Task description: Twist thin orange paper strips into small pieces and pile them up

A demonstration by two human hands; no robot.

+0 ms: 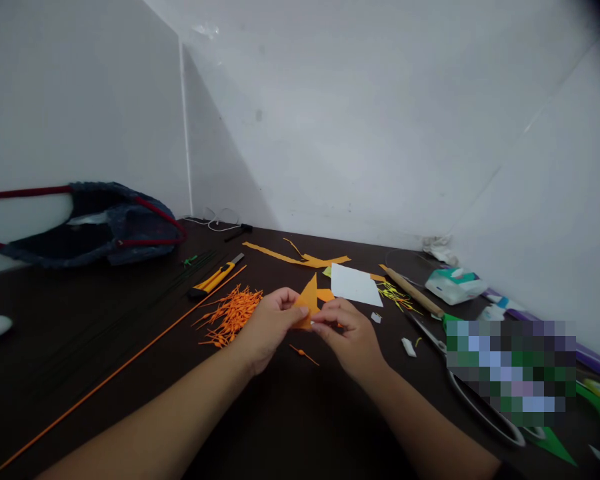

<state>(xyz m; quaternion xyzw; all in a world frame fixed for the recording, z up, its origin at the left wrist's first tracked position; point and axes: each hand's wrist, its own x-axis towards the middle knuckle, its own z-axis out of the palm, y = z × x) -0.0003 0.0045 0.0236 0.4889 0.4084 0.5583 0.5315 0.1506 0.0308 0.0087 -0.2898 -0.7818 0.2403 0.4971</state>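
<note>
An orange piece of paper [309, 297] with a pointed top stands upright between my hands. My left hand [275, 323] pinches it from the left, thumb on its near face. My right hand [347, 331] is closed at its lower right edge, with a tiny white bit at the fingertips; what exactly it grips is too small to tell. Below my hands lies a single orange twisted stamen-like piece [304, 353]. A heap of similar orange pieces [233, 313] rests beside my left hand. A white sheet [355, 285] lies just beyond my right hand.
A yellow utility knife [213, 280] and a long orange stick [125, 367] lie left. Orange paper strips [300, 257] are at the back. To the right are scissors [473, 403], a wooden-handled tool [413, 291], a tissue pack [455, 287] and yellow-green pieces [395, 297]. A denim bag [140, 233] stands far left.
</note>
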